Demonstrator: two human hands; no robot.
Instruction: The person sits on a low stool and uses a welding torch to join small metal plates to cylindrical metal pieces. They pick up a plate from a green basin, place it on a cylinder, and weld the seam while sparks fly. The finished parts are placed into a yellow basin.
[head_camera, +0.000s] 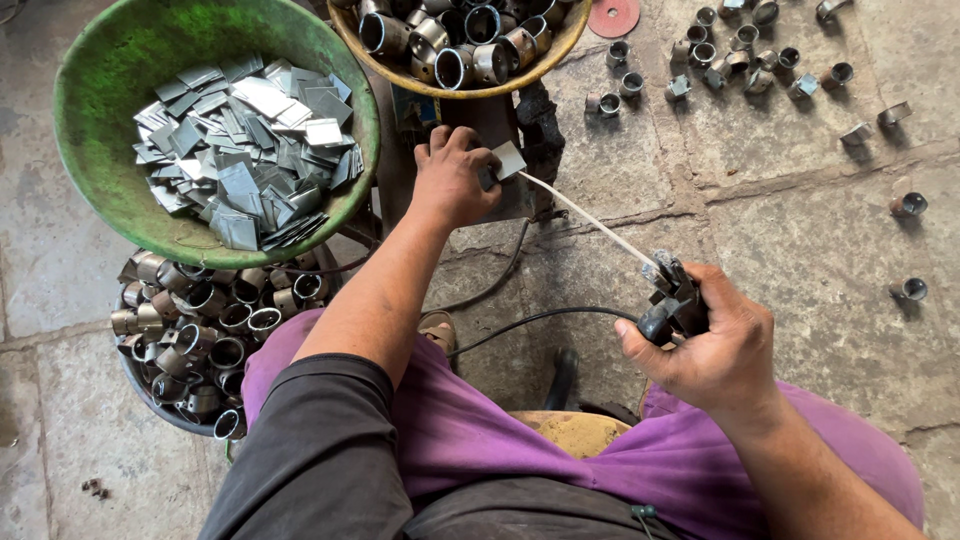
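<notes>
Green basin (110, 70) holds metal squares (245, 145); left grip (455, 180) pinches one, right grip (715, 345) clenches electrode holder (672, 300).

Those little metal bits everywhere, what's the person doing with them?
A person sits over a stone floor. Their left hand holds a small flat metal square on a work stand. Their right hand grips a black holder with a thin rod pointing at that square. A green bowl holds more squares; metal rings fill other bowls.
</notes>
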